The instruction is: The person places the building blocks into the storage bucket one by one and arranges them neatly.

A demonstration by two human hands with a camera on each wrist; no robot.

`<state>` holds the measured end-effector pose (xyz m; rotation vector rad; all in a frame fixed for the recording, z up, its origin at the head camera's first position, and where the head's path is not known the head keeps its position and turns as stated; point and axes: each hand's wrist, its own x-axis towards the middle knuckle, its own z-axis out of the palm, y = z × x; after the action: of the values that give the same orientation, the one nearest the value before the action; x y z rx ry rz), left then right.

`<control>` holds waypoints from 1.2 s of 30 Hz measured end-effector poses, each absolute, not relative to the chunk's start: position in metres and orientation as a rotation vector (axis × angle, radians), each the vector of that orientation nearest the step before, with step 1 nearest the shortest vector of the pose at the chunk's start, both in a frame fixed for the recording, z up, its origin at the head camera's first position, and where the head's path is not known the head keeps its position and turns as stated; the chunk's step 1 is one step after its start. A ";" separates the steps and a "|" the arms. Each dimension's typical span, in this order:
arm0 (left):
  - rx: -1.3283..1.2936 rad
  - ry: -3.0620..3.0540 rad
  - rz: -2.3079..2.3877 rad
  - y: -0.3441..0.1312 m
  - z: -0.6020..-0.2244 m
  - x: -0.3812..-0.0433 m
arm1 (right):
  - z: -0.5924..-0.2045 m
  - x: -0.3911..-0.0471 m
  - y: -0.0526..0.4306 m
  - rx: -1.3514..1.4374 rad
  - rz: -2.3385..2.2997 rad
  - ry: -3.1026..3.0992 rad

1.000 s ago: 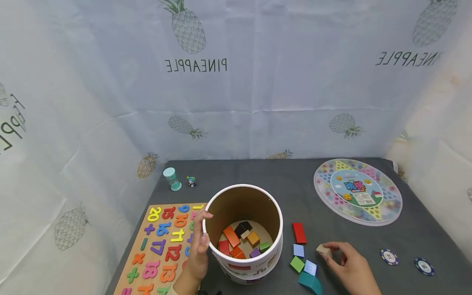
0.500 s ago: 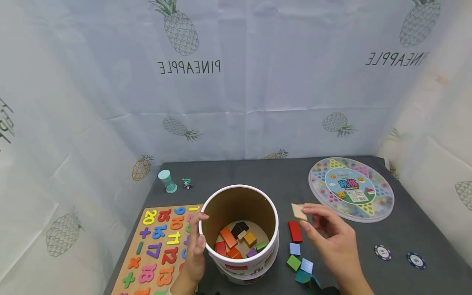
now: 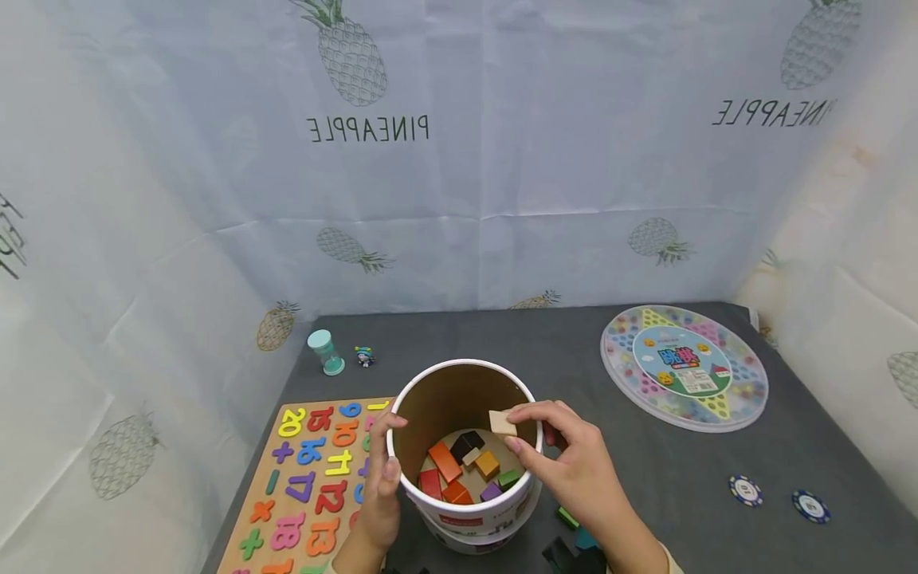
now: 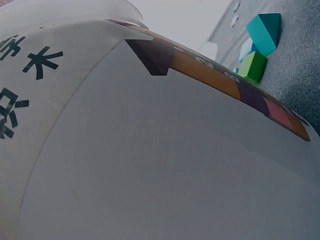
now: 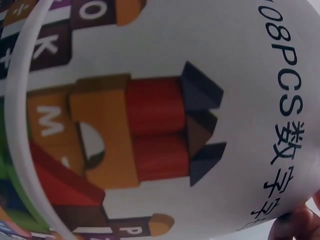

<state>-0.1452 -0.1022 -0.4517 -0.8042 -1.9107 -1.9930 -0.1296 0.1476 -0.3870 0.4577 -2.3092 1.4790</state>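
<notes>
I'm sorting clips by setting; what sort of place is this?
Probably a makeshift play or filming booth: creased, pale pineapple-printed fabric screens a dark grey table, which bears a flat tan rectangular number board and a white cylindrical tub of coloured blocks.

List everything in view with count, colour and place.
Table: one, dark grey, lower view
Bucket: one, white, brown inside, mid-table
Held block: one, beige, at bucket's opening
Inner blocks: at least eight, mixed, inside the bucket
Loose blocks: at least three, teal, green, light blue, bucket's right
Number board: one, tan with coloured numbers, left of bucket
Hourglass: one, teal, far left
Figurine: one, multicoloured, beside the hourglass
Game disc: one, multicoloured, far right
Chips: two, blue and white, near right
Curtain: one, whitish, behind table
Left hand: one, gripping the bucket's rim
Right hand: one, pinching the beige block
</notes>
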 end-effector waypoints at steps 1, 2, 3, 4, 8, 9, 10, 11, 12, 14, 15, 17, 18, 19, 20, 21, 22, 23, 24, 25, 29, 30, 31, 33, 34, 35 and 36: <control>-0.804 -1.911 -1.985 -0.103 -0.452 -0.145 | -0.388 -0.130 0.148 0.463 1.482 -2.313; -0.810 -1.909 -1.978 -0.103 -0.452 -0.145 | -0.389 -0.131 0.148 0.465 1.485 -2.316; -0.818 -1.907 -1.971 -0.103 -0.452 -0.145 | -0.389 -0.131 0.148 0.471 1.490 -2.315; -0.817 -1.908 -1.968 -0.103 -0.451 -0.145 | -0.389 -0.132 0.148 0.476 1.490 -2.314; -0.823 -1.905 -1.964 -0.104 -0.451 -0.145 | -0.386 -0.131 0.146 0.488 1.501 -2.301; -0.825 -1.904 -1.964 -0.104 -0.451 -0.146 | -0.384 -0.130 0.145 0.492 1.505 -2.298; -0.830 -1.902 -1.963 -0.104 -0.451 -0.146 | -0.380 -0.129 0.144 0.495 1.506 -2.294; -0.838 -1.896 -1.964 -0.104 -0.451 -0.147 | -0.376 -0.127 0.143 0.499 1.509 -2.290; -0.844 -1.891 -1.969 -0.104 -0.451 -0.147 | -0.371 -0.126 0.142 0.496 1.513 -2.291; -0.851 -1.886 -1.970 -0.104 -0.451 -0.148 | -0.363 -0.123 0.141 0.496 1.522 -2.292; -0.852 -1.886 -1.970 -0.104 -0.451 -0.148 | -0.360 -0.122 0.140 0.500 1.525 -2.290; -0.848 -1.891 -1.975 -0.104 -0.450 -0.149 | -0.358 -0.121 0.141 0.519 1.534 -2.283; -0.842 -1.897 -1.977 -0.104 -0.449 -0.149 | -0.359 -0.121 0.141 0.527 1.548 -2.278; -0.833 -1.902 -1.976 -0.105 -0.449 -0.149 | -0.360 -0.121 0.142 0.539 1.558 -2.271; -0.830 -1.905 -1.976 -0.105 -0.449 -0.149 | -0.363 -0.122 0.143 0.550 1.565 -2.264; -0.831 -1.904 -1.971 -0.105 -0.449 -0.149 | -0.368 -0.122 0.145 0.561 1.572 -2.258; -0.830 -1.907 -1.967 -0.104 -0.450 -0.148 | -0.374 -0.123 0.147 0.569 1.585 -2.249; -0.832 -1.906 -1.963 -0.104 -0.450 -0.148 | -0.379 -0.123 0.150 0.561 1.593 -2.245; -0.838 -1.902 -1.959 -0.104 -0.451 -0.147 | -0.381 -0.120 0.152 0.550 1.598 -2.235; -0.839 -1.905 -1.955 -0.104 -0.451 -0.147 | -0.384 -0.118 0.156 0.530 1.598 -2.224; -0.846 -1.912 -1.943 -0.103 -0.453 -0.146 | -0.400 -0.111 0.177 0.443 1.585 -2.163; -0.841 -1.917 -1.940 -0.103 -0.453 -0.146 | -0.403 -0.109 0.184 0.409 1.568 -2.173; -0.829 -1.925 -1.938 -0.103 -0.452 -0.146 | -0.411 -0.110 0.192 0.366 1.543 -2.213; -0.809 -1.934 -1.935 -0.103 -0.451 -0.146 | -0.423 -0.109 0.208 0.249 1.460 -2.356; -0.802 -1.936 -1.933 -0.103 -0.451 -0.146 | -0.429 -0.107 0.216 0.178 1.419 -2.452; -0.800 -1.938 -1.934 -0.103 -0.451 -0.146 | -0.434 -0.106 0.223 0.110 1.379 -2.552; -0.801 -1.938 -1.938 -0.103 -0.451 -0.146 | -0.440 -0.105 0.230 0.053 1.333 -2.644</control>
<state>-0.1456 -0.1027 -0.4506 -0.8009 -1.9385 -1.9383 -0.1047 0.2304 -0.4400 0.0527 -2.6435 1.3326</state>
